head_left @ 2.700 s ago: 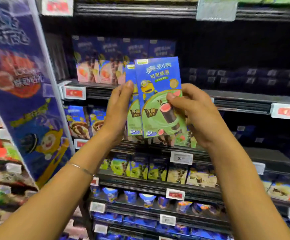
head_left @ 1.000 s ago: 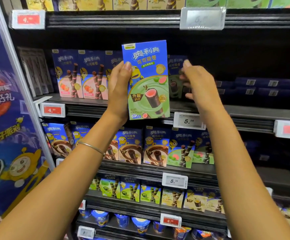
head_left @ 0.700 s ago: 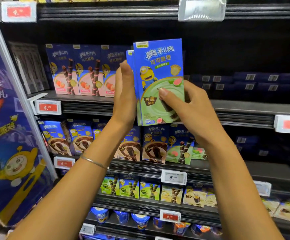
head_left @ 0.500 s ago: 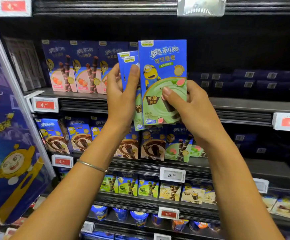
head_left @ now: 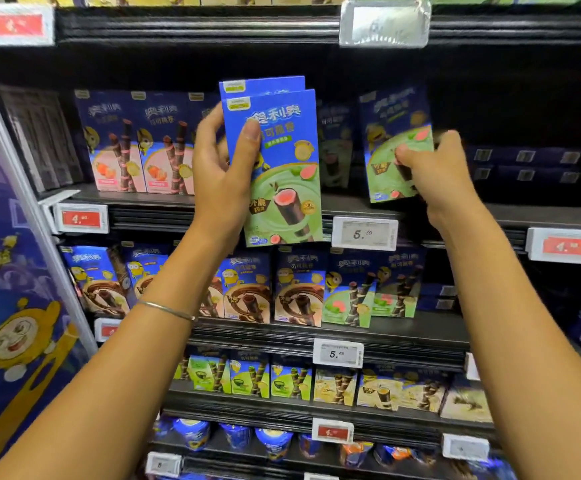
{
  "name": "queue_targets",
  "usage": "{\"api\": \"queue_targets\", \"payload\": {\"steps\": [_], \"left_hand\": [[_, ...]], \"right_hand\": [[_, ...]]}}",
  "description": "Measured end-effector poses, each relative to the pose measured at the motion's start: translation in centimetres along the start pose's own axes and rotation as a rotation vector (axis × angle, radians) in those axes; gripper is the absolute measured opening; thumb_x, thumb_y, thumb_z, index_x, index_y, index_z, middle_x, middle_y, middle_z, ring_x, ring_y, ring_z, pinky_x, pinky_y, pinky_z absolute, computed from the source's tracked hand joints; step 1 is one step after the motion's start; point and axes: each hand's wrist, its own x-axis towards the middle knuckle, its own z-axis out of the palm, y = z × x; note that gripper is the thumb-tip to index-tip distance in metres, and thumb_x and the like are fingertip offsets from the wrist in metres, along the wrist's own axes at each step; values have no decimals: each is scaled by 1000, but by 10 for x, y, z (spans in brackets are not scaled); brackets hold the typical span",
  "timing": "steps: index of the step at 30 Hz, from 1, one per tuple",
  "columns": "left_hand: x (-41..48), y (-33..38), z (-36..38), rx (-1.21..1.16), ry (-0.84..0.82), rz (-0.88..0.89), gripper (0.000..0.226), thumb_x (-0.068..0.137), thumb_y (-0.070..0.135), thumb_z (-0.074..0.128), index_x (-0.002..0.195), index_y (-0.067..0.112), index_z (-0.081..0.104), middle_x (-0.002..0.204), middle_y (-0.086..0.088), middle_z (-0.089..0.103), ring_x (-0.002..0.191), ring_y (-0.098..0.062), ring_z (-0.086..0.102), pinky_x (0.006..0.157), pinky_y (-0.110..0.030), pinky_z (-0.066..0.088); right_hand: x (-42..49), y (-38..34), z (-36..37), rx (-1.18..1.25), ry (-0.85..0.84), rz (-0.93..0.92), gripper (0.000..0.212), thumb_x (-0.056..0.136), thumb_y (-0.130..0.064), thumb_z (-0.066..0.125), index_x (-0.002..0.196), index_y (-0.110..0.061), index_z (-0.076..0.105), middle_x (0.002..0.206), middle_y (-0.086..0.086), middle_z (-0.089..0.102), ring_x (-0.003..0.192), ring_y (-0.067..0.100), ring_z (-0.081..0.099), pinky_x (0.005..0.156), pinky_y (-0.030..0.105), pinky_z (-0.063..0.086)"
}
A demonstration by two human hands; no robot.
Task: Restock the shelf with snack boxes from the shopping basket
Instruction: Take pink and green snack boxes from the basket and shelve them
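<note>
Room on shelf right of green box

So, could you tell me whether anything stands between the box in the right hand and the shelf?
Nothing visible does. The box in the right hand is held over the shelf; another green box stands to its left, and the spot behind it is hidden.

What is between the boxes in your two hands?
Head view: a shadowed blue-and-green cardboard snack box standing back on the black shelf.
</note>
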Motion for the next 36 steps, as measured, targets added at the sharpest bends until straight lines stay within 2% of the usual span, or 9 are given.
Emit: {"api": "queue_targets", "payload": {"steps": [2, 4, 8, 14, 16, 20, 23, 27, 36], "left_hand": [[5, 2, 5, -21, 0, -4, 40, 110, 18, 52, 141, -4, 41, 135, -21, 66, 113, -26, 73, 85, -32, 61], [9, 1, 9, -49, 2, -18, 40, 111, 18, 51, 142, -4, 41, 134, -22, 66, 112, -28, 74, 83, -32, 61], [14, -3, 17, -83, 13, -63, 42, 110, 20, 53, 143, -3, 42, 134, -23, 67, 116, -36, 72, 84, -35, 62], [20, -10, 23, -50, 17, -78, 43, 108, 20, 57, 142, -3, 43, 133, -21, 68, 115, -33, 73, 90, -41, 63], [21, -12, 24, -53, 10, -76, 43, 108, 21, 57, 142, -3, 43, 135, -21, 67, 116, -33, 72, 92, -45, 62], [20, -13, 25, -37, -24, -69, 42, 108, 23, 57, 141, 0, 44, 133, -18, 69, 110, -25, 75, 82, -32, 62], [19, -13, 27, -43, -21, -69, 42, 108, 23, 58, 142, 0, 44, 133, -17, 69, 109, -23, 76, 81, -29, 61], [18, -14, 31, -46, -16, -87, 42, 108, 22, 58, 141, 1, 44, 130, -16, 70, 108, -23, 76, 80, -29, 62], [18, -14, 33, -27, -16, -106, 42, 107, 22, 59, 141, 2, 45, 128, -14, 71, 105, -20, 77, 78, -28, 61]], "right_hand": [[18, 5, 3, -140, 13, 79, 46, 80, -28, 69, 117, -15, 44, 127, 12, 61, 118, 31, 61, 97, 49, 54], [33, 13, 6, -192, 14, 135, 48, 79, -27, 67, 120, -11, 48, 128, 16, 60, 118, 35, 60, 102, 54, 50], [53, 24, 12, -203, 37, 128, 32, 87, -5, 60, 119, 3, 62, 122, 21, 66, 112, 37, 65, 96, 49, 56], [71, 32, 11, -519, -59, 145, 33, 96, -14, 56, 125, 0, 64, 129, 20, 65, 100, 26, 60, 80, 32, 47], [74, 32, 13, -584, -102, 133, 33, 99, -16, 56, 128, -3, 65, 133, 17, 64, 113, 28, 62, 80, 28, 46], [78, 27, 19, -671, -86, 171, 45, 107, -20, 45, 140, 10, 48, 142, 25, 53, 131, 37, 51, 102, 35, 42], [83, 27, 23, -677, -105, 149, 52, 107, -24, 46, 148, 8, 38, 150, 22, 45, 137, 36, 45, 109, 35, 37], [87, 32, 26, -727, -122, 126, 51, 105, -16, 49, 151, 4, 35, 153, 20, 42, 138, 34, 44, 106, 34, 38], [96, 35, 29, -713, -136, 106, 58, 101, -27, 62, 149, -2, 41, 147, 18, 50, 134, 33, 49, 99, 31, 41]]}}
